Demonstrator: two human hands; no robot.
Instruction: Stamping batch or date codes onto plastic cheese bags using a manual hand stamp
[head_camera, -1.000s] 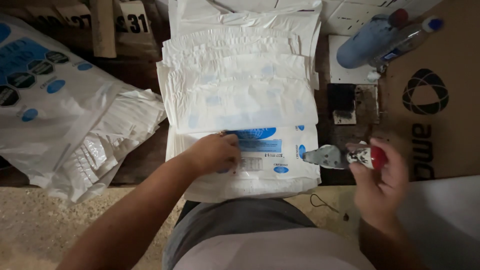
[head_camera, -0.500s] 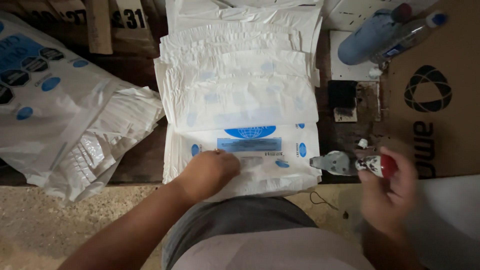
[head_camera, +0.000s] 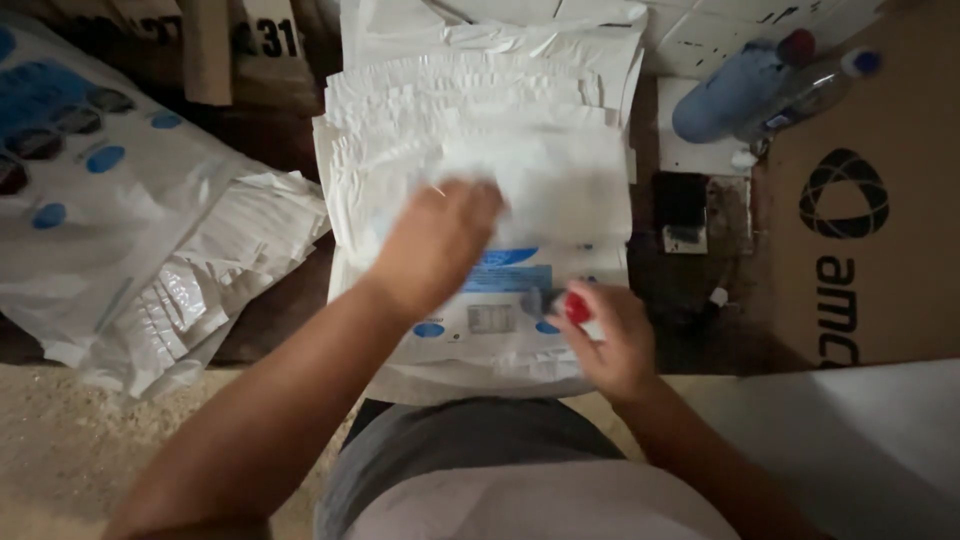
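A fanned stack of white plastic bags (head_camera: 480, 110) with blue print lies in front of me. My left hand (head_camera: 435, 240) is raised over the middle of the stack, fingers closed on the edge of a white bag (head_camera: 560, 190) that it lifts. My right hand (head_camera: 605, 335) grips a small stamp-like tool with a red handle (head_camera: 575, 306), its grey head down over the printed lowest bag (head_camera: 480, 325). Motion blurs both hands.
A large printed white sack (head_camera: 110, 200) with loose bags spilling out lies at left. A black ink pad (head_camera: 683, 205) sits right of the stack. A blue bottle (head_camera: 725, 95) and a clear bottle (head_camera: 815, 85) lie at top right beside a cardboard box (head_camera: 860, 220).
My left hand has risen from the lowest bag up the stack, lifting a bag. My right hand has carried the red-handled tool left from the table edge onto the printed bag.
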